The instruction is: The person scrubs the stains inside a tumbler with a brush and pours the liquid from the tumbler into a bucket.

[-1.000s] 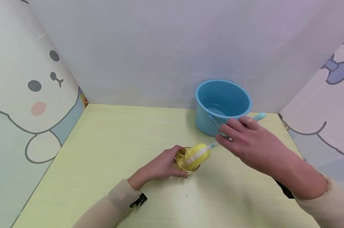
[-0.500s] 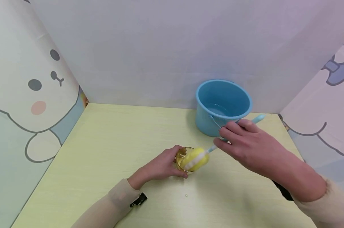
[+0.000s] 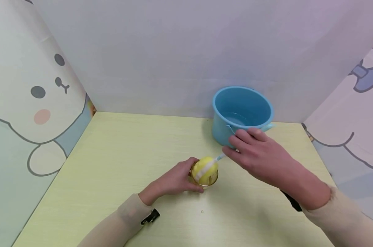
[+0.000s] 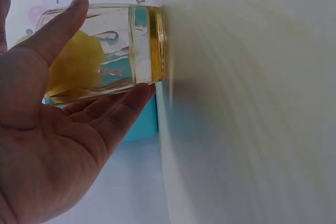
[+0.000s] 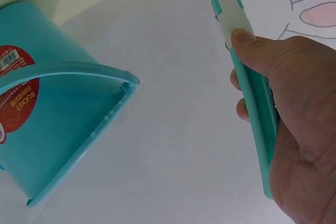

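Observation:
On the table a clear amber-tinted glass [image 3: 211,180] stands upright, and my left hand [image 3: 181,178] holds it with thumb and fingers around its side. In the left wrist view the glass [image 4: 118,51] shows the yellow sponge part way down inside it. My right hand [image 3: 255,156] grips the teal-and-white handle [image 4: 58,69] of a sponge cup brush, its thumb pressed along the handle [image 5: 254,98] in the right wrist view. The brush's yellow and white sponge head [image 3: 206,168] sits in the mouth of the glass, with the brush tilted up to the right.
A blue bucket [image 3: 220,128] with a little water in it stands behind my right hand, near the back wall. A small wet spot [image 3: 202,211] lies on the pale yellow table [image 3: 137,144]. Cartoon-printed sheets [image 3: 59,127] line the sides.
My right hand has shifted left, bringing the brush handle with it. The sponge head has moved left within the glass mouth. My left hand and the glass have stayed in place.

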A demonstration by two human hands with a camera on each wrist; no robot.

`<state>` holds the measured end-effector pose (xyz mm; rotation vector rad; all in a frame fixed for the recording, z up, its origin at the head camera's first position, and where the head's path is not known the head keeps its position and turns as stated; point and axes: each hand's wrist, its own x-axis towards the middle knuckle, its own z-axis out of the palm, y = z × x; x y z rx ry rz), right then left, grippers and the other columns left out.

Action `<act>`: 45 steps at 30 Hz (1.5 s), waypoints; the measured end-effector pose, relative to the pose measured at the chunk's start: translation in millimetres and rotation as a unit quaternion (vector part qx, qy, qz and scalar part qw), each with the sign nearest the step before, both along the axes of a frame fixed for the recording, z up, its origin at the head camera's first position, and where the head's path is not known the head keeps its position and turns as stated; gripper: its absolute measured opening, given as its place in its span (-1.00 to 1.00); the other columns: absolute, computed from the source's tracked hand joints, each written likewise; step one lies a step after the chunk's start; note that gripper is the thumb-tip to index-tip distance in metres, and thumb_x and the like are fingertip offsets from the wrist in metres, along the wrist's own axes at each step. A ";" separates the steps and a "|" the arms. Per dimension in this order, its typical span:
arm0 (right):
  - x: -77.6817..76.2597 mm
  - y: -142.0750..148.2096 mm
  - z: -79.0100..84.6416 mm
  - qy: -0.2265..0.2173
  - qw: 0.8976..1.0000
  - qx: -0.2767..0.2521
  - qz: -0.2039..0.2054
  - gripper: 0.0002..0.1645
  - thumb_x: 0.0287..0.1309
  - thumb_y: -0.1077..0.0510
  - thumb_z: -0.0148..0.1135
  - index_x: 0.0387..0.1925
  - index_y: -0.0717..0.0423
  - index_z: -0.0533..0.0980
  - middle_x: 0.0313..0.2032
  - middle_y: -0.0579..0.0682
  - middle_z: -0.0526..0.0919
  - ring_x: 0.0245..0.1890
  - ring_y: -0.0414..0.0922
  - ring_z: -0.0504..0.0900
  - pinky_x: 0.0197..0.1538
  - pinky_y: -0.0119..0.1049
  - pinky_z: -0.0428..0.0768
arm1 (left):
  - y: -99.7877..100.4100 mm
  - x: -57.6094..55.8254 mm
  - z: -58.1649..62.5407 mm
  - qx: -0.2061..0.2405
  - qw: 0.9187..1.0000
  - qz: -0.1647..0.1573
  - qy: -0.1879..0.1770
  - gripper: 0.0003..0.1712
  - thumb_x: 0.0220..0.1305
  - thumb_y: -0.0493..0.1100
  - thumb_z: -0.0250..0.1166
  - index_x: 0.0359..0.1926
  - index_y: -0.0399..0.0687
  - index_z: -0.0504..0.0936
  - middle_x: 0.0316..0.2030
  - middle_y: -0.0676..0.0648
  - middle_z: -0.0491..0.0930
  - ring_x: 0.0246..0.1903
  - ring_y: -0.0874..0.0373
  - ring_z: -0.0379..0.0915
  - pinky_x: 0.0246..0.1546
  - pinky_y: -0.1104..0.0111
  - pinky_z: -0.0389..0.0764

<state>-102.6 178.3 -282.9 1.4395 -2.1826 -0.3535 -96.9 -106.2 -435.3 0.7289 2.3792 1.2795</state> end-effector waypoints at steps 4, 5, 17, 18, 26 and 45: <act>-3.5 -1.9 -3.7 0.006 1.000 -0.004 -0.003 -0.36 -0.15 0.29 0.76 0.01 0.17 0.63 -0.14 0.16 0.55 -0.09 0.14 0.46 -0.07 0.00 0.46 | -0.8 0.5 0.4 -0.001 1.000 -0.001 0.004 -0.05 0.02 -0.01 0.75 0.34 -0.07 0.42 0.01 0.16 0.61 -0.01 0.28 0.56 0.10 0.32 0.59; -4.3 -2.1 -4.1 0.006 1.000 -0.003 -0.005 -0.36 -0.15 0.29 0.77 0.01 0.17 0.64 -0.14 0.16 0.55 -0.09 0.14 0.46 -0.07 0.01 0.45 | -0.9 0.6 0.4 -0.001 1.000 -0.001 0.005 -0.06 0.02 -0.01 0.75 0.33 -0.07 0.42 0.00 0.16 0.61 -0.02 0.28 0.56 0.09 0.32 0.59; -4.5 5.2 -0.4 -0.013 0.999 0.012 -0.028 -0.29 -0.25 0.25 0.82 0.02 0.15 0.65 -0.10 0.19 0.58 -0.05 0.17 0.48 -0.06 0.03 0.46 | -0.3 0.3 -0.3 -0.015 1.000 0.000 0.010 -0.01 0.02 0.04 0.74 0.38 -0.08 0.41 0.05 0.13 0.59 0.02 0.27 0.54 0.10 0.33 0.59; -4.3 6.3 0.2 -0.013 0.999 0.013 -0.028 -0.29 -0.24 0.26 0.81 0.02 0.15 0.64 -0.10 0.18 0.58 -0.06 0.16 0.48 -0.06 0.03 0.46 | -0.2 0.3 -0.1 -0.016 1.000 0.000 0.011 0.00 0.03 0.04 0.74 0.39 -0.09 0.40 0.07 0.12 0.59 0.04 0.27 0.54 0.12 0.32 0.58; -0.9 13.2 4.5 -0.023 0.999 0.023 -0.028 -0.38 -0.14 0.32 0.75 -0.01 0.16 0.62 -0.13 0.17 0.56 -0.08 0.17 0.47 -0.08 0.00 0.44 | 0.5 0.7 0.7 -0.027 0.999 0.003 0.020 -0.01 0.02 0.04 0.75 0.37 -0.10 0.41 0.17 0.04 0.59 0.12 0.22 0.53 0.19 0.30 0.56; 13.7 17.7 8.8 -0.028 0.999 0.020 -0.020 -0.32 -0.20 0.38 0.75 0.00 0.18 0.58 -0.09 0.18 0.55 -0.07 0.15 0.46 -0.11 -0.03 0.42 | 0.1 2.1 -0.5 -0.028 0.999 0.001 0.023 -0.03 0.04 0.06 0.73 0.36 -0.11 0.42 0.21 0.01 0.59 0.14 0.17 0.54 0.17 0.29 0.58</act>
